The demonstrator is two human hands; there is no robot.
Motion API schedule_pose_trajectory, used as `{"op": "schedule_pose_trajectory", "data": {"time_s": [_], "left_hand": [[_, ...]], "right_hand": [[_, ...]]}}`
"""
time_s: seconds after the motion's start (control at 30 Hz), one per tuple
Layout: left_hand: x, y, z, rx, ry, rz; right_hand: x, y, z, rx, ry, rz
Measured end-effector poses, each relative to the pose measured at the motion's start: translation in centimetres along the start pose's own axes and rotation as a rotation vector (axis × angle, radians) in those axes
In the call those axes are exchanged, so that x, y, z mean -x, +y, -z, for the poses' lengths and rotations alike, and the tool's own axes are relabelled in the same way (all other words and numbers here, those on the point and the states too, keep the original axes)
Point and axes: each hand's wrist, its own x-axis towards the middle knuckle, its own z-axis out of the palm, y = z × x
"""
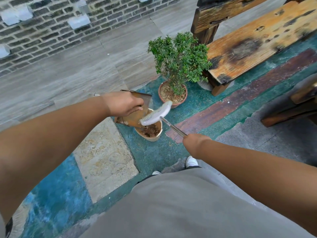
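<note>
My left hand (124,103) grips the top of a brown translucent dustpan (135,115) and holds it tilted over a cream bucket (151,133) that stands on the green floor. Dry brown leaves lie inside the bucket. My right hand (193,143) grips the metal handle of a white-headed brush (156,114). The brush head lies against the lower edge of the dustpan, right above the bucket's mouth.
A potted green shrub (178,60) in a terracotta pot (173,97) stands just behind the bucket. A worn wooden bench (257,42) fills the upper right. A brick wall (51,28) runs along the back. My white shoes (192,162) show below.
</note>
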Motion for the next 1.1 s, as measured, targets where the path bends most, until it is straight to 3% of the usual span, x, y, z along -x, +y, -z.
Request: {"op": "schedule_pose_trajectory", "data": {"time_s": [0.23,0.4,1.1], "left_hand": [[-0.6,0.8,-0.1,0.006,-0.031,0.009],[-0.8,1.5,-0.5,0.002,-0.015,0.039],[0.3,0.3,2.0,0.058,0.105,0.129]], "right_hand": [[-1.3,-2.6,2.7,0.038,0.087,0.042],[-2.8,-4.6,1.4,0.094,0.034,0.034],[-2.1,-0.8,-0.1,0.285,-0.033,0.049]]}}
